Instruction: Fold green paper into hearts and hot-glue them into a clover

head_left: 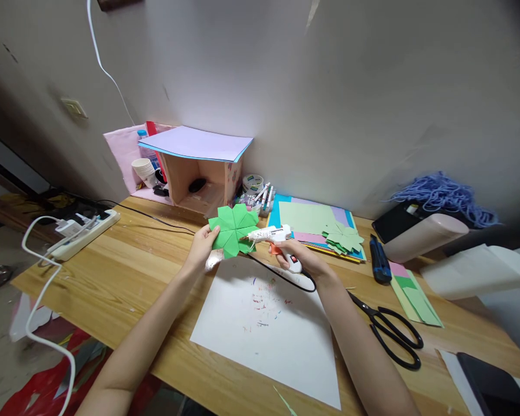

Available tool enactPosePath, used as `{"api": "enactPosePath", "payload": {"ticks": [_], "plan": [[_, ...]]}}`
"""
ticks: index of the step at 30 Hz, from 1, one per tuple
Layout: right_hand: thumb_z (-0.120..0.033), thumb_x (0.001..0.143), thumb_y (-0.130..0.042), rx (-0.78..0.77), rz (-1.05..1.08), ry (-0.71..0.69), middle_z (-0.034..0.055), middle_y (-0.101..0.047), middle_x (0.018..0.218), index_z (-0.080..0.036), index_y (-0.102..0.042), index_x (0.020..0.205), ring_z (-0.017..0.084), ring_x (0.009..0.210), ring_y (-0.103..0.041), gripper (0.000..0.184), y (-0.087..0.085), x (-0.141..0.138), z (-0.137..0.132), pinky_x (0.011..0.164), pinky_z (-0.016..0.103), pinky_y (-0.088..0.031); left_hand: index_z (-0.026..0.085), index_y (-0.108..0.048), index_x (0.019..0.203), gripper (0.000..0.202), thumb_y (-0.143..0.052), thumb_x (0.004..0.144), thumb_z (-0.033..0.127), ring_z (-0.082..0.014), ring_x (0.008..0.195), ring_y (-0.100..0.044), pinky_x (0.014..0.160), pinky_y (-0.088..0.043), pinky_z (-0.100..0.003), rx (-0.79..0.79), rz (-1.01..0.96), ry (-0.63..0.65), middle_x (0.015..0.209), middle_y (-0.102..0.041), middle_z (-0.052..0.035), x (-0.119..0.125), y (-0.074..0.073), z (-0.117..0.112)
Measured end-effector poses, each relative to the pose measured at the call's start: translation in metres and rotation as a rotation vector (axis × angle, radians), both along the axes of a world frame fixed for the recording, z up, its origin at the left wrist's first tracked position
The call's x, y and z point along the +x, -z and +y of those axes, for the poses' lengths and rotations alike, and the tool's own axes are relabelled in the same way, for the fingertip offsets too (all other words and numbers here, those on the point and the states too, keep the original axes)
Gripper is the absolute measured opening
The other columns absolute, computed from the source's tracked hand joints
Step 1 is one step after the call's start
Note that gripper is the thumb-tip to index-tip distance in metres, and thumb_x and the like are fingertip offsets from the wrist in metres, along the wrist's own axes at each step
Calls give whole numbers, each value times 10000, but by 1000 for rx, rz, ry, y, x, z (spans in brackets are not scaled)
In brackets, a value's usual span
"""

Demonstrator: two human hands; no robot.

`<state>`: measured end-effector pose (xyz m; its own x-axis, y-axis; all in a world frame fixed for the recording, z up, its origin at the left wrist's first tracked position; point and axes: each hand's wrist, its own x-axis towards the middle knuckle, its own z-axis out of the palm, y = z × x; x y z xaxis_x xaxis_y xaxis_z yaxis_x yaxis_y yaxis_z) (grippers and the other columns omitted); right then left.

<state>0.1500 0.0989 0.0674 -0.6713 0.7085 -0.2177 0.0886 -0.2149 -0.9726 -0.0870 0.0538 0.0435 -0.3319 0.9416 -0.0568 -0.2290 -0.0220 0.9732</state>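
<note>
My left hand (pixel 205 244) pinches the left edge of a green paper flower (pixel 231 222), which has folded creases and is held up above the table. In my right hand (pixel 301 257) is a white hot glue gun (pixel 271 234) with an orange trigger. Its nozzle points left and lies over the flower near the middle; whether the tip touches the paper I cannot tell. A black cord runs from the gun's handle. Below both hands lies a white sheet (pixel 268 335) with coloured marks.
Black scissors (pixel 387 329), a blue cutter (pixel 379 260) and paper strips (pixel 416 294) lie to the right. Pale green paper flowers (pixel 343 238) rest on coloured sheets (pixel 305 216). A cardboard box (pixel 203 167) stands behind, a power strip (pixel 86 237) at left, a phone (pixel 494 384) at front right.
</note>
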Motion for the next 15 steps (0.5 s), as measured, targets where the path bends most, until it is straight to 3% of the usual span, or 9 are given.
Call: {"api": "enactPosePath", "payload": {"ticks": [3, 7, 10, 15], "plan": [[-386, 768, -479, -3, 13, -32, -30, -467, 374, -168, -581, 688, 84, 368, -355, 253, 5, 0, 2, 393, 224, -220, 112, -643, 920, 476, -698, 607, 466, -227, 847, -628, 773, -486, -342, -12, 13, 55, 932, -691, -96, 3, -1, -1], [-393, 772, -468, -2, 48, 63, -23, -457, 374, -178, -547, 600, 83, 358, -359, 286, 14, -3, 8, 393, 229, -253, 122, -644, 937, 474, -707, 600, 449, -219, 810, -635, 759, -495, -339, -26, 8, 87, 909, -698, -83, 7, -1, -2], [-413, 779, -452, 3, 62, 115, -29, -442, 369, -171, -581, 664, 85, 349, -346, 297, 18, -1, 11, 381, 230, -250, 117, -646, 914, 462, -709, 596, 447, -220, 827, -633, 779, -490, -337, -6, 16, 83, 895, -701, -84, 8, -1, -1], [-393, 769, -480, 22, 11, 30, -21, -458, 372, -160, -576, 617, 78, 366, -348, 294, 14, 1, 8, 390, 222, -261, 123, -641, 920, 461, -704, 600, 448, -221, 817, -633, 759, -492, -332, -6, 37, 88, 900, -702, -82, 7, -2, -1]]}}
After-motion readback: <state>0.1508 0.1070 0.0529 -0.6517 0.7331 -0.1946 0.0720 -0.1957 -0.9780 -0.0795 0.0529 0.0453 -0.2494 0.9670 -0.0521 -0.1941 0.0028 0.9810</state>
